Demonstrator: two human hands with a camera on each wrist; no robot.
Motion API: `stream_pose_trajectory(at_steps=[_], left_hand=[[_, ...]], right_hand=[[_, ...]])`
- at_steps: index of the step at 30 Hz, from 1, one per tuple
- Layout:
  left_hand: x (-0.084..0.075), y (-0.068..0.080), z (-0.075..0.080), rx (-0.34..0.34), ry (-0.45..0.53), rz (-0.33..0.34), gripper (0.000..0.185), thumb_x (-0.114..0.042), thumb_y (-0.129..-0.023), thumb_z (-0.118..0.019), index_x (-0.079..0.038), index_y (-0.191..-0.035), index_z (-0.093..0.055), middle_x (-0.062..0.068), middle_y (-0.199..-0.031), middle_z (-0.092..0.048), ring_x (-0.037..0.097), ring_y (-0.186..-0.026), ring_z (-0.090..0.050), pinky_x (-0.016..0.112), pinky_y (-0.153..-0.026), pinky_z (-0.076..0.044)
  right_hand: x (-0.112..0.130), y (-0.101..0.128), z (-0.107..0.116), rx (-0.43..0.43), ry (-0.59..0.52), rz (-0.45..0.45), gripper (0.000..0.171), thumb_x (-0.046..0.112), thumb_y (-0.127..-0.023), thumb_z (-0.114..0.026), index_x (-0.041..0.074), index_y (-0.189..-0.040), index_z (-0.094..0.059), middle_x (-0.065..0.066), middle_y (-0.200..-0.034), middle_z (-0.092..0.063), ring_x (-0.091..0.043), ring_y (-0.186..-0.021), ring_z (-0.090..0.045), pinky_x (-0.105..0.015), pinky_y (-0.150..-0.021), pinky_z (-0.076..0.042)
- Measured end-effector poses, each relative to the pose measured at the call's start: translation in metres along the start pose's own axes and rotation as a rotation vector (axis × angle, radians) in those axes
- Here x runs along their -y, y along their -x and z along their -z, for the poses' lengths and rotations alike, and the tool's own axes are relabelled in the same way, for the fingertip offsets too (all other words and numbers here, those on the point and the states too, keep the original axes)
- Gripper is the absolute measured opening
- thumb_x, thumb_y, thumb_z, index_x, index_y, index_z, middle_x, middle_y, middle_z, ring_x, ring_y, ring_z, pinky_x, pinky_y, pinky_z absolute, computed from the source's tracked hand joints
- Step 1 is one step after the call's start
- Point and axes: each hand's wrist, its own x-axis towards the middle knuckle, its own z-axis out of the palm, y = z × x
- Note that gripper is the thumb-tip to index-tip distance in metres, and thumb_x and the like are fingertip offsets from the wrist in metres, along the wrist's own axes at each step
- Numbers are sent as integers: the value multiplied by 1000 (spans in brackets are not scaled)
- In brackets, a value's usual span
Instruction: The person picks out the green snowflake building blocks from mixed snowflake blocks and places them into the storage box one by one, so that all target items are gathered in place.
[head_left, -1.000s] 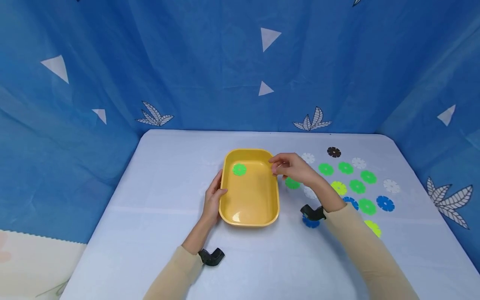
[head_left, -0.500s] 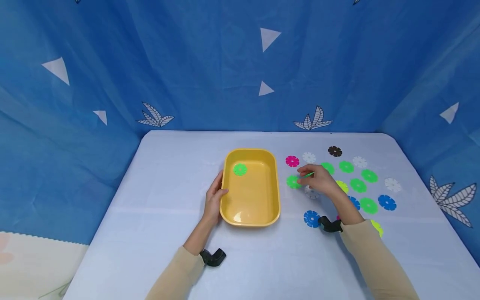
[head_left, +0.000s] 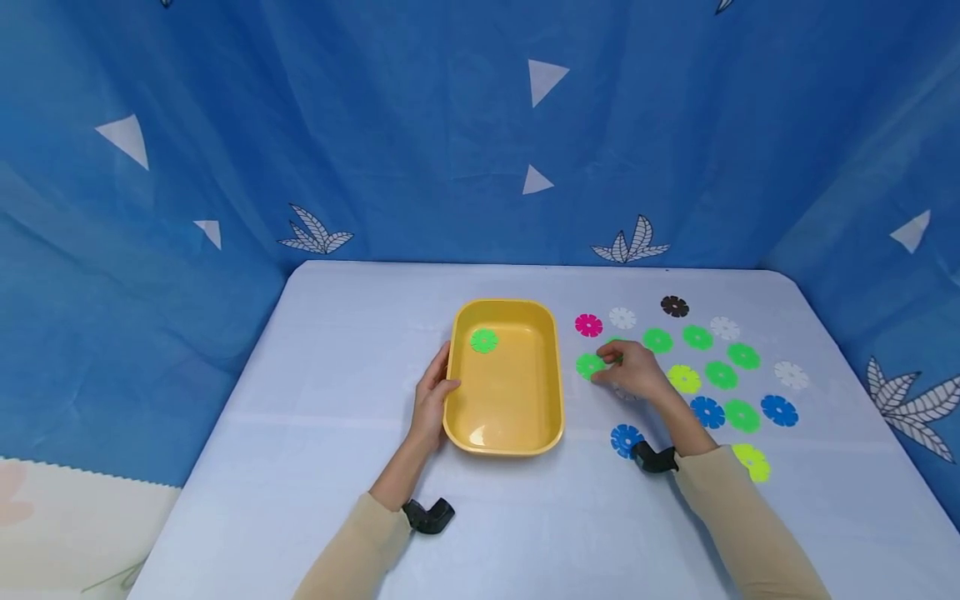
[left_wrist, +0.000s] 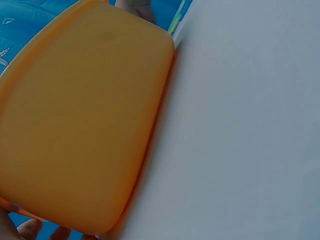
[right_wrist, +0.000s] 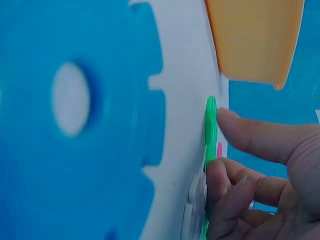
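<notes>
Green disc: a flat green disc with notched edge lies on the table, just right of the yellow tray and below the pink disc.
Right hand: the right hand is on this green disc; thumb and curled fingers pinch its edge, seen clearly in the right wrist view, where the disc stands edge-on against the fingertips.
Under the hand: a white disc lies partly hidden below the fingers.
Yellow tray: the yellow tray stands near the middle of the table, long side pointing away from the person; one other green disc lies inside, at the far left corner.
Left hand: the left hand rests against the left wall of the tray, fingers rather straight along the wall, thumb on the rim.
Other discs: to the right of the right hand lie more discs apart from each other, green, white, blue, yellow-green and one dark disc at the far side.
Nearest blue: a blue disc lies just beside the right wrist.
Background: blue cloth with white triangles and leaves.
</notes>
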Motion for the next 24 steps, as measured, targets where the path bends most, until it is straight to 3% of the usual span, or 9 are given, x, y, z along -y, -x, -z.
stream_pose_trajectory(at_steps=[7, 12, 20, 24], left_hand=[[2, 0, 1, -4, -1, -1, 66, 1, -92, -44, -13, -155, -29, 7, -162, -26, 27, -148, -26, 16, -103, -39], [3, 1, 1, 0, -10, 2, 65, 1, -93, -44, -12, -155, -29, 7, -162, -25, 27, -148, -25, 19, -106, -38], [2, 2, 1, -11, -13, 19, 65, 0, -93, -44, -15, -155, -30, 5, -162, -25, 25, -149, -25, 24, -110, -36], [2, 1, 0, -8, -16, 9, 65, 1, -93, -44, -14, -155, -30, 7, -162, -25, 27, -149, -25, 19, -106, -38]], right_hand=[[4, -3, -6, -15, 61, -6, 46, 15, -82, -78, -4, -120, -60, -18, -109, -60, -28, -94, -52, -35, -82, -53], [5, -4, -7, -22, 87, -14, 45, 14, -79, -81, -3, -114, -58, -15, -103, -58, -27, -93, -51, -36, -82, -53], [8, -3, -1, -10, 108, -16, 38, 17, -78, -80, 5, -105, -56, -10, -86, -54, -24, -79, -50, -28, -63, -45], [10, -4, 4, -3, 86, -2, 29, 13, -83, -75, 6, -104, -58, -11, -87, -57, -24, -78, -52, -26, -62, -47]])
